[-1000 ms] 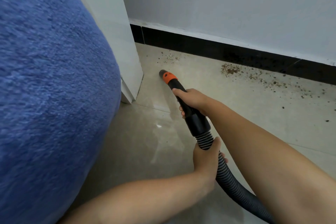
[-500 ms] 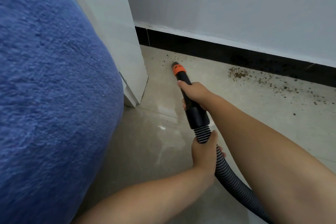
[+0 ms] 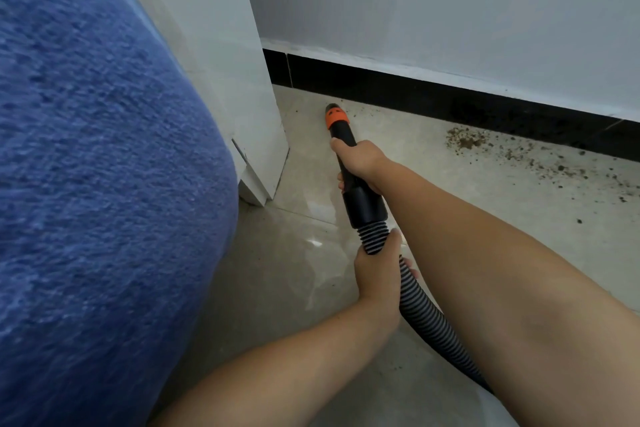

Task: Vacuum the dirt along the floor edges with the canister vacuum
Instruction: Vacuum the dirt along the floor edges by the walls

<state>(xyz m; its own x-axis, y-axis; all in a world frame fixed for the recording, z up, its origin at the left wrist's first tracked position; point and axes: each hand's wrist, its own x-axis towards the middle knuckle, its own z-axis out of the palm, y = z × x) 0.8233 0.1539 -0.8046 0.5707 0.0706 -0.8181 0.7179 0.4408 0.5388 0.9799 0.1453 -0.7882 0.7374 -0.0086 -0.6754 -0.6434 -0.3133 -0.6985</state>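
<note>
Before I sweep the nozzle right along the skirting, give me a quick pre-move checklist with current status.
1. Right hand grips the black nozzle: ok.
2. Left hand grips the ribbed hose: ok.
3. Nozzle tip close to the black skirting: ok.
4. Dirt pile to the right not yet picked up: not ok.
5. Floor between nozzle and pile free of obstacles: ok.
6. Suction running: cannot tell.

— What sort of place is this?
— A home, a lived-in room: glossy beige floor tiles (image 3: 519, 218), black skirting (image 3: 450, 97) under a painted white wall (image 3: 450, 3).
— Anything else?
— A fuzzy blue blanket (image 3: 86, 184) beside a white cabinet (image 3: 221, 62).
</note>
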